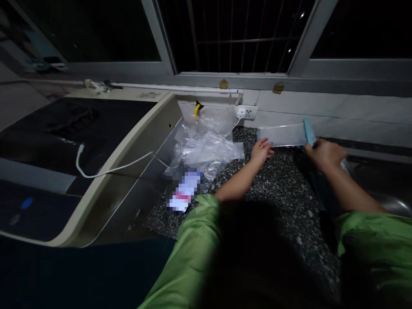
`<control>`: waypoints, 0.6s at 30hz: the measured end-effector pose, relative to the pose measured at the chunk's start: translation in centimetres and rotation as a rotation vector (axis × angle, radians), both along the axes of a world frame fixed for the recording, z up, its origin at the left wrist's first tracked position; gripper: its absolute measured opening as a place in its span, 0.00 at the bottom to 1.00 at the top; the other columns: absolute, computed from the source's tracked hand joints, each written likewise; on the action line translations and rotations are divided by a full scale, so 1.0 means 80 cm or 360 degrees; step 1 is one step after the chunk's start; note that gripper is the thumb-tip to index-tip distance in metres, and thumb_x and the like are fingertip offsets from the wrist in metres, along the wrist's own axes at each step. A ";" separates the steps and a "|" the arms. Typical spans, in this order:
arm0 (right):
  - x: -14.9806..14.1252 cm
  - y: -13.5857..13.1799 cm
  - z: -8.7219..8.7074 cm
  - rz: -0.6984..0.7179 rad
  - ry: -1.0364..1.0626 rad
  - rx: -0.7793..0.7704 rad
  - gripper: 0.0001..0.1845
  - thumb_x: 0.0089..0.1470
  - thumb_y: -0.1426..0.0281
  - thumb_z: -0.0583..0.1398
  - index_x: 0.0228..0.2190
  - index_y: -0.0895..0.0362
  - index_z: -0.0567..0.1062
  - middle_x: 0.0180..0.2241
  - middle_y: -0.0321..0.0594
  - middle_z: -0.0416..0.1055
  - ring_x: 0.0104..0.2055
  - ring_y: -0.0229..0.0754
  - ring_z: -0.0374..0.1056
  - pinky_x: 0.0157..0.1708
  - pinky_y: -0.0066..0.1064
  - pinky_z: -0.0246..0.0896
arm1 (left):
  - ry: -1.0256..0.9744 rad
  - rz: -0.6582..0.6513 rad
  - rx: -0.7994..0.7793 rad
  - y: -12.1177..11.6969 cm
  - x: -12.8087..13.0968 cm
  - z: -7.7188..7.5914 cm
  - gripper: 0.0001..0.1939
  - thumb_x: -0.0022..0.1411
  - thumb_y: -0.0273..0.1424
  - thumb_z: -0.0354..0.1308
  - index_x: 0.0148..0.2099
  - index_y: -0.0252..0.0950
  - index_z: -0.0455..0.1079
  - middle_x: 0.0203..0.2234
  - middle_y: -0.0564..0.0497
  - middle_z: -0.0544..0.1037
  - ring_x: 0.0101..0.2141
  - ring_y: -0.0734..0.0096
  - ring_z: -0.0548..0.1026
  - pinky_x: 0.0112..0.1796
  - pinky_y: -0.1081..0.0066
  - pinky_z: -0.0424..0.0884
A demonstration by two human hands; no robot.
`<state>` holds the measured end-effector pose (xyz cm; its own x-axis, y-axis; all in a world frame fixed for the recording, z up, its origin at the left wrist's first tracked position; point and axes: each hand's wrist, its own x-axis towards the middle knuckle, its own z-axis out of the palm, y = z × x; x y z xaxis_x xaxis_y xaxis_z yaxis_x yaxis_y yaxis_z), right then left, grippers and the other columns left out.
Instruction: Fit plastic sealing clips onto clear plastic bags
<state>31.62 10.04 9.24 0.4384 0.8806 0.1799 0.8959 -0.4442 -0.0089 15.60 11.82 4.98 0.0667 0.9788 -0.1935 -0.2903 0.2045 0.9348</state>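
A clear plastic bag (283,134) stretches between my two hands near the tiled wall. At its left end, my left hand (262,152) has its fingers bent around the lower corner, with the thumb on top. A light-blue bag-clip-like strip (309,131) runs across the bag's right end. My right hand (325,155) is closed on the lower end of that strip; its fingertips are partly hidden. Left of my left hand, a heap of crumpled clear plastic bags (209,148) lies on the speckled stone counter (273,184).
A lit phone (186,191), its screen blurred out, lies before the heap. A washing machine (128,141) stands left, with a white cable (112,171) across it. A charger (240,113) sits in the wall socket (250,113). A metal sink (394,201) is at right.
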 end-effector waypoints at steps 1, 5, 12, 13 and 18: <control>0.000 0.006 -0.001 -0.0012 0.0009 -0.0018 0.26 0.55 0.58 0.50 0.44 0.64 0.74 0.41 0.62 0.72 0.47 0.57 0.68 0.35 0.37 0.55 | 0.0010 -0.0019 0.0031 0.008 0.006 -0.001 0.22 0.60 0.26 0.51 0.57 0.35 0.59 0.51 0.44 0.72 0.28 0.80 0.74 0.26 0.79 0.67; 0.004 0.032 -0.010 -0.0102 0.0027 0.0011 0.26 0.54 0.59 0.50 0.43 0.64 0.75 0.42 0.64 0.71 0.48 0.60 0.67 0.36 0.40 0.54 | 0.0133 -0.0100 0.0140 0.037 0.025 -0.016 0.24 0.59 0.26 0.53 0.58 0.32 0.58 0.54 0.40 0.68 0.47 0.68 0.72 0.44 0.71 0.68; -0.001 0.066 -0.022 -0.0207 0.0083 -0.0027 0.27 0.52 0.57 0.51 0.44 0.64 0.75 0.45 0.65 0.69 0.49 0.60 0.65 0.36 0.41 0.55 | 0.0574 -0.0215 0.0298 0.052 0.038 -0.043 0.30 0.55 0.34 0.58 0.60 0.40 0.58 0.56 0.47 0.67 0.53 0.62 0.67 0.53 0.64 0.62; -0.002 0.066 -0.022 -0.0211 0.0087 -0.0027 0.27 0.52 0.58 0.51 0.44 0.64 0.75 0.45 0.66 0.69 0.49 0.61 0.65 0.35 0.42 0.54 | 0.0613 -0.0225 0.0326 0.053 0.038 -0.046 0.30 0.55 0.34 0.58 0.60 0.40 0.58 0.56 0.48 0.67 0.54 0.61 0.66 0.54 0.64 0.62; -0.004 0.069 -0.026 -0.0178 0.0127 -0.0088 0.28 0.50 0.60 0.51 0.44 0.69 0.74 0.44 0.71 0.68 0.48 0.63 0.65 0.31 0.41 0.52 | 0.0725 -0.0238 0.0339 0.056 0.038 -0.054 0.32 0.53 0.36 0.59 0.60 0.39 0.58 0.57 0.48 0.65 0.56 0.60 0.64 0.55 0.64 0.60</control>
<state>31.33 15.59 7.16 0.5452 0.8331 0.0933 0.8383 -0.5428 -0.0509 18.64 16.31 0.69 0.1641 0.9859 -0.0330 0.1733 0.0041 0.9849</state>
